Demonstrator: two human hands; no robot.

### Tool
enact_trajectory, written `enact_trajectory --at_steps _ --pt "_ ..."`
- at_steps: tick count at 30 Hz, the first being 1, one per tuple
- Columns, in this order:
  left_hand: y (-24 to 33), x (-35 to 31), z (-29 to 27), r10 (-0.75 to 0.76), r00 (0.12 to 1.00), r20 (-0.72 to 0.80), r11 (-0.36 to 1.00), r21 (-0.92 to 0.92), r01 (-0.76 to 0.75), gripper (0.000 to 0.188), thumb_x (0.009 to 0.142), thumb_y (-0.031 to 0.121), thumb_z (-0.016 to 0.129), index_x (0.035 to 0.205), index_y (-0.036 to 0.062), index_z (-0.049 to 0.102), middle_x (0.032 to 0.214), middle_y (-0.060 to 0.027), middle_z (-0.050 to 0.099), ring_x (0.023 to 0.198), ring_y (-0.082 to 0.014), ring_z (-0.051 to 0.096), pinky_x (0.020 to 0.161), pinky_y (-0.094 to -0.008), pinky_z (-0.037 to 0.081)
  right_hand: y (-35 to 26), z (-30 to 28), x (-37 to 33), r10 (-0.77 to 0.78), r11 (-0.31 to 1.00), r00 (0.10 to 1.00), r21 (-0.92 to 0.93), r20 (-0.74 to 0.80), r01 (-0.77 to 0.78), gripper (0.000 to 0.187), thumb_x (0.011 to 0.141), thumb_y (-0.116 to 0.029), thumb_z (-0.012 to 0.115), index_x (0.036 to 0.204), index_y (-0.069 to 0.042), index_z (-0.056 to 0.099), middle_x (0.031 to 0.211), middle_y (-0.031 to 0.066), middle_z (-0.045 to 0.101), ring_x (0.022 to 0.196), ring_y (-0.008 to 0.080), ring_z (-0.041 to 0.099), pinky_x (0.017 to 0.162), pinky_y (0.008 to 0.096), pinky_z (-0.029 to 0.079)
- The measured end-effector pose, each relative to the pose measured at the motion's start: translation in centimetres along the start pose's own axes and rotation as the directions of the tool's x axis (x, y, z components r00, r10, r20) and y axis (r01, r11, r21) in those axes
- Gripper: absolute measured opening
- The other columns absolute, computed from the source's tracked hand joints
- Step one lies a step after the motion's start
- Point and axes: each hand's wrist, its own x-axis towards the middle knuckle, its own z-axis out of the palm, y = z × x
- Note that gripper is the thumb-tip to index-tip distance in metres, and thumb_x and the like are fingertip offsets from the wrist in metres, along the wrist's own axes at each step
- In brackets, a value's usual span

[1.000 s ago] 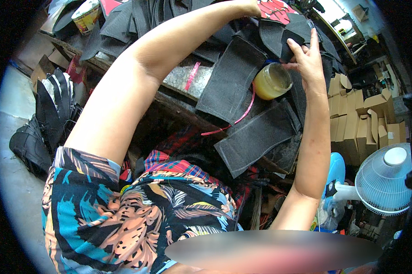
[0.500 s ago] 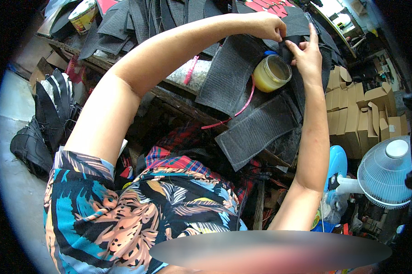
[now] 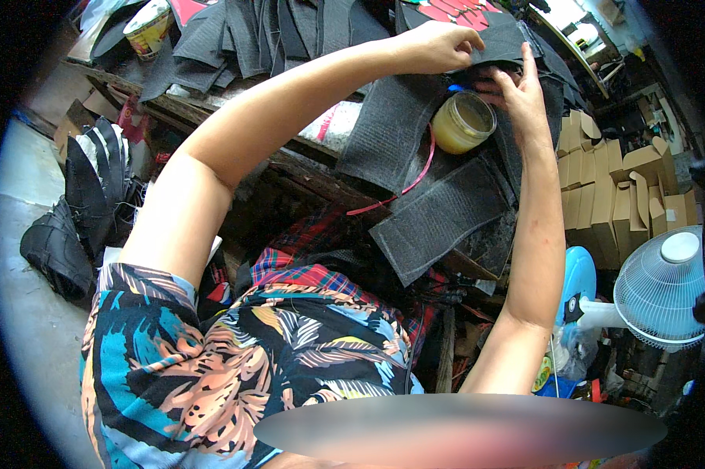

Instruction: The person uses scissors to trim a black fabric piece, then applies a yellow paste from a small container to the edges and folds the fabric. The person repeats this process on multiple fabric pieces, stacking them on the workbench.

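My left hand (image 3: 440, 48) reaches to the far right of the bench, its fingers curled closed at the edge of a black fabric piece (image 3: 502, 44). Facing it is my right hand (image 3: 518, 92), open, with the index finger stretched up along that piece's right side. The thumb and other fingers of my right hand are spread below the piece, partly in its shadow. Just nearer than my hands stands an open glass jar (image 3: 462, 125) of yellowish stuff. Black textured panels (image 3: 387, 129) lie beside the jar, and another panel (image 3: 446, 223) lies nearer me.
Black panels (image 3: 290, 35) lie overlapped along the bench's far side, with red pieces (image 3: 454, 12) behind my hands. A pink cord (image 3: 415, 184) runs by the jar. A tub (image 3: 147, 31) stands far left. Cardboard boxes (image 3: 602, 191) and a fan (image 3: 657, 289) are at right.
My hands have drawn apart slightly. The dark strip between my fingertips no longer shows there, and my right hand's fingers have spread below the black piece.
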Motion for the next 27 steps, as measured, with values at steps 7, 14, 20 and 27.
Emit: enact_trajectory --at_steps 7,14,20,27 --pt "1.2 -5.9 -3.6 0.237 0.963 -0.124 0.960 0.185 -0.212 0.033 0.087 0.010 0.063 0.120 0.0057 0.065 0.111 -0.0171 0.068 0.102 -0.0301 0.067 0.090 -0.0387 0.054 0.1 -1.8 -1.1 -0.018 0.987 0.986 -0.159 -0.166 -0.009 0.083 0.089 0.000 0.055 0.159 -0.010 0.013 0.103 0.0134 0.068 0.076 0.0174 0.068 0.062 0.0303 0.058" --pt "7.5 -15.5 -3.8 -0.116 0.908 0.403 0.925 0.376 -0.049 0.059 0.095 0.045 0.061 0.139 0.0063 0.051 0.140 -0.0205 0.054 0.135 -0.0384 0.046 0.109 -0.0471 0.041 -2.9 -2.5 -5.8 -0.327 0.811 0.945 -0.519 -0.022 0.269 0.041 0.101 -0.041 0.057 0.131 -0.015 0.065 0.110 0.0057 0.066 0.097 0.0186 0.062 0.087 0.0347 0.051" --pt "9.6 -18.6 -4.8 -0.066 0.950 0.305 0.936 0.348 -0.047 0.052 0.091 0.043 0.066 0.126 0.0050 0.058 0.112 -0.0155 0.061 0.112 -0.0339 0.056 0.094 -0.0453 0.046 -3.8 -0.6 -6.5 -0.374 0.286 0.871 -0.854 0.318 0.435 0.061 0.097 -0.066 0.039 0.103 -0.021 0.080 0.146 0.0092 0.052 0.141 0.0338 0.037 0.116 0.0494 0.028" --pt "9.8 -18.9 -6.3 -0.073 0.983 0.171 0.941 0.337 0.012 0.049 0.085 0.029 0.074 0.123 0.0042 0.057 0.111 -0.0151 0.059 0.106 -0.0338 0.055 0.093 -0.0430 0.047 -1.6 0.7 -5.7 -0.197 0.052 0.889 -0.901 0.414 0.431 0.066 0.094 -0.073 0.036 0.102 -0.026 0.081 0.163 0.0058 0.030 0.151 0.0319 0.021 0.119 0.0616 0.010"
